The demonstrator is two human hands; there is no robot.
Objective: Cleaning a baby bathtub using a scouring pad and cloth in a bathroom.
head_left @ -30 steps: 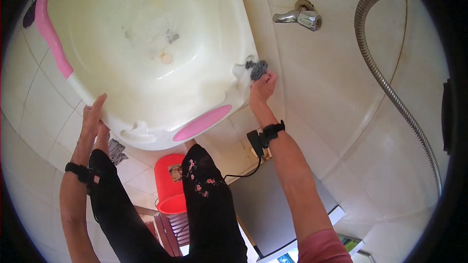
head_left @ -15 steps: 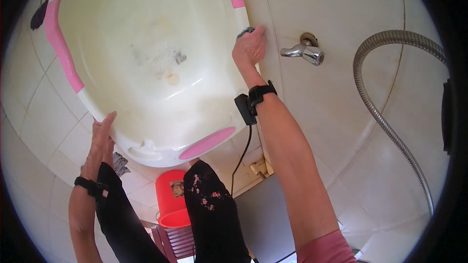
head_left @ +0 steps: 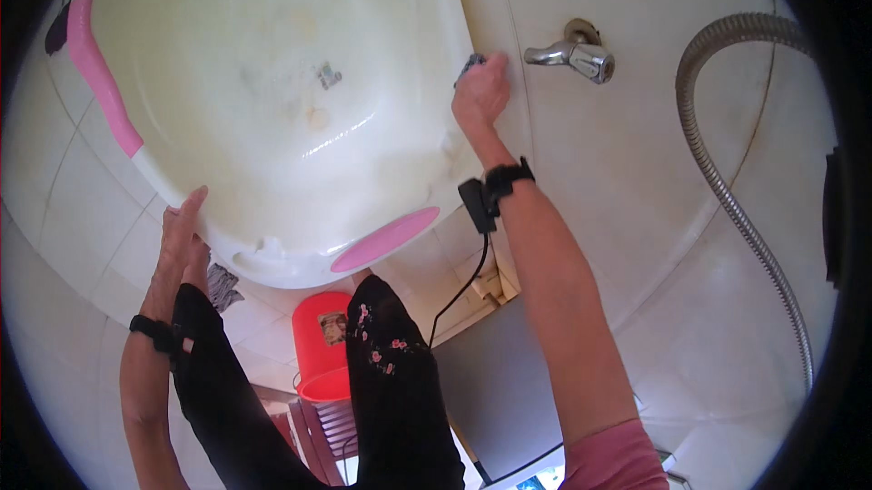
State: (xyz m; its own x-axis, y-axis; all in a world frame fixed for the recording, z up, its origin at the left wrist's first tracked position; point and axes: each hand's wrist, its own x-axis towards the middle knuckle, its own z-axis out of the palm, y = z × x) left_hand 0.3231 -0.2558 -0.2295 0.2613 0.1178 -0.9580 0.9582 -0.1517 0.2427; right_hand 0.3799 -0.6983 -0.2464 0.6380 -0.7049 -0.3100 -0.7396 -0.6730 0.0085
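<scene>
A large white baby bathtub with pink grip patches fills the upper left. It appears tilted, its inside facing me. My left hand is closed around the rim at the near left corner, thumb on top. On the right rim my right hand is closed on a dark grey, rough-looking scouring pad, pressed against the edge; most of the pad is hidden by the fingers. Inside the tub, a small grey patch and a beige spot show on the bottom.
A chrome tap sticks out from the tiled wall to the right, with a metal shower hose hanging beyond it. Below the tub stand a red bucket and a grey panel. A grey cloth lies near my left leg.
My right hand has shifted slightly with the scouring pad along the right rim. The view has moved a little, so the tub sits higher in it. My left hand keeps its hold.
</scene>
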